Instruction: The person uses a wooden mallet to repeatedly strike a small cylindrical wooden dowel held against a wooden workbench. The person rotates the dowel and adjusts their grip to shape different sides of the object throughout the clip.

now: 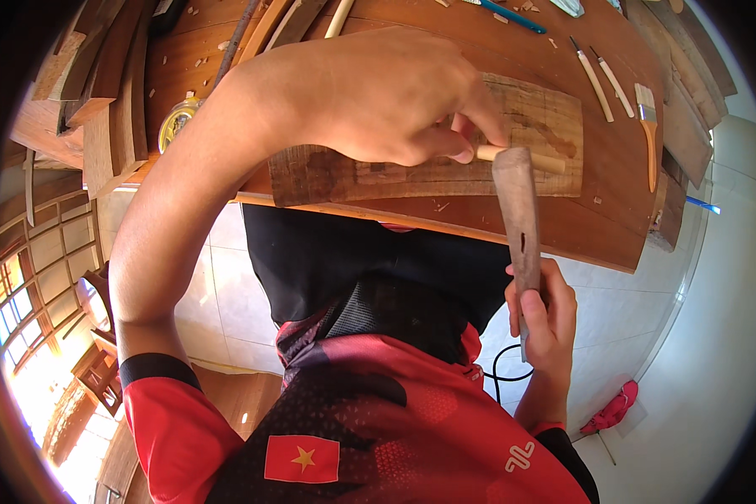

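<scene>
My left hand [395, 101] is bent across the table, its thumb and fingers closed on a round, light wooden tool handle [550, 162]. The tool's other end is hidden behind the hand. Under it lies a brown wooden board [554, 113] with a worked patch of paler wood, along the table's near edge. My right hand [546, 311] grips a worn, flat wooden mallet stick [517, 202] with a slot in it, held upright in front of me. The stick's top overlaps the tool handle; whether they touch I cannot tell.
Two slim carving tools [596, 84] and a flat brush [647, 126] lie on the table's right side. Wood boards [109, 92] are stacked at the left, near a yellow tape measure [179, 118]. Wood chips and a blue-handled tool [517, 17] are at the back.
</scene>
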The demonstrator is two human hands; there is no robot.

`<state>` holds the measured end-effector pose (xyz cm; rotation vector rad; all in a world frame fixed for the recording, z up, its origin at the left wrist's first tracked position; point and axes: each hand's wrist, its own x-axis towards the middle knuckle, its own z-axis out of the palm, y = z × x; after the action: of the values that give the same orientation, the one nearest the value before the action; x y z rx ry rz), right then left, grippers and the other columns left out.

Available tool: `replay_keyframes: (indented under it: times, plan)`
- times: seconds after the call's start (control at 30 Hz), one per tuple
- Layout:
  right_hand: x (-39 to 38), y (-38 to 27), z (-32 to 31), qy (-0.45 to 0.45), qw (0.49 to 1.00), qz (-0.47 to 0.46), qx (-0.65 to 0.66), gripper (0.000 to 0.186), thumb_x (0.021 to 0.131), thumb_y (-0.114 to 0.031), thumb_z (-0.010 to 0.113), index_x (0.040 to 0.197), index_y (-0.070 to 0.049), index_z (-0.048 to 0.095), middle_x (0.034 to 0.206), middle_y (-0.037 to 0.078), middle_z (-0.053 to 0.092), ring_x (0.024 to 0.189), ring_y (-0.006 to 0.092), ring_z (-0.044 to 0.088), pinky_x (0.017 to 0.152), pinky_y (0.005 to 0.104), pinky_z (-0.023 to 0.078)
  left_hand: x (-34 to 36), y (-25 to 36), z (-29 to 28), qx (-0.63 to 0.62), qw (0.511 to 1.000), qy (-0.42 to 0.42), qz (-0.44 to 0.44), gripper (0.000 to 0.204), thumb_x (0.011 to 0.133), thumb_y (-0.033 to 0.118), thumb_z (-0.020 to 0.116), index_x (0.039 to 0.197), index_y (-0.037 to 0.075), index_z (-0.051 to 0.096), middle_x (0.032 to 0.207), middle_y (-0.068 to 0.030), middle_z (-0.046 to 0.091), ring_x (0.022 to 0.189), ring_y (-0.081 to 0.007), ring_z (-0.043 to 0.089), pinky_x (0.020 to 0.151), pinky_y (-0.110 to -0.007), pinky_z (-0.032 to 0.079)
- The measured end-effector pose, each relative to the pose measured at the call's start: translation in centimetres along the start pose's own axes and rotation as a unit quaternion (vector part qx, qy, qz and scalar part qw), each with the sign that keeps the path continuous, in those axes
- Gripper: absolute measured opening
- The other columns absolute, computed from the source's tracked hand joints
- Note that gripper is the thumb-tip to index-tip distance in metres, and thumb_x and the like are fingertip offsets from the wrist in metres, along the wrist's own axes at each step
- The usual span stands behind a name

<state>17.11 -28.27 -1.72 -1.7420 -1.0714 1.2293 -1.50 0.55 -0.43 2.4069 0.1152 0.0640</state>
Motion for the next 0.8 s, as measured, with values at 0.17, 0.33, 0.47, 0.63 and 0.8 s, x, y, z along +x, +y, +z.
replay_keyframes:
  times: [0.17, 0.33, 0.47, 0.63, 0.8]
  plan:
    - [-0.05, -0.12, -0.02, 0.122, 0.983, -0.012, 0.135, 0.049, 0.107, -0.043, 0.045, 0.12, 0.004, 0.055, 0.069, 0.006, 0.054, 0.044, 0.0084, 0.044, 0.042, 0.0234, 0.034, -0.07, 0.16, -0.01, -0.024, 1.0, 0.003, -0.017, 0.029, 0.092, 0.009, 0.07, 0.12, 0.005, 0.074, 0.107, -0.0113, 0.076, 0.096, -0.0279, 0.073, 0.083, -0.04, 0.058]
    - [-0.07, -0.18, -0.38, 0.08, 0.993, 0.007, 0.088, 0.043, 0.108, -0.038, 0.044, 0.12, 0.002, 0.054, 0.07, 0.006, 0.053, 0.044, 0.0082, 0.044, 0.043, 0.0231, 0.034, -0.09, -0.48, 0.32, -0.034, 0.999, 0.003, -0.003, 0.028, 0.093, 0.008, 0.068, 0.12, 0.004, 0.074, 0.107, -0.0109, 0.076, 0.099, -0.0265, 0.073, 0.082, -0.039, 0.059]
    - [-0.12, -0.16, 0.12, 0.097, 0.986, 0.018, 0.131, 0.043, 0.108, -0.039, 0.044, 0.12, 0.002, 0.053, 0.07, 0.005, 0.053, 0.044, 0.0084, 0.044, 0.042, 0.0229, 0.033, -0.33, -0.31, 0.26, -0.018, 1.0, 0.015, -0.008, 0.027, 0.093, 0.008, 0.067, 0.119, 0.004, 0.074, 0.106, -0.0112, 0.076, 0.098, -0.0262, 0.074, 0.08, -0.039, 0.059]
    - [-0.14, 0.23, 0.02, 0.097, 0.982, 0.005, 0.162, 0.044, 0.108, -0.04, 0.044, 0.12, 0.001, 0.053, 0.069, 0.006, 0.053, 0.043, 0.0086, 0.043, 0.041, 0.0232, 0.033, -0.41, -0.53, 0.24, -0.01, 1.0, 0.014, 0.008, 0.028, 0.093, 0.008, 0.068, 0.12, 0.003, 0.075, 0.106, -0.0126, 0.076, 0.097, -0.0264, 0.074, 0.081, -0.039, 0.059]
    - [-0.39, 0.35, 0.17, 0.053, 0.991, 0.046, 0.114, 0.043, 0.109, -0.04, 0.043, 0.118, 0.001, 0.053, 0.068, 0.005, 0.052, 0.043, 0.0085, 0.042, 0.041, 0.0235, 0.034, -0.19, -0.35, 0.09, -0.031, 0.999, -0.005, -0.012, 0.027, 0.092, 0.009, 0.07, 0.118, 0.003, 0.075, 0.106, -0.0133, 0.076, 0.097, -0.0274, 0.072, 0.081, -0.04, 0.058]
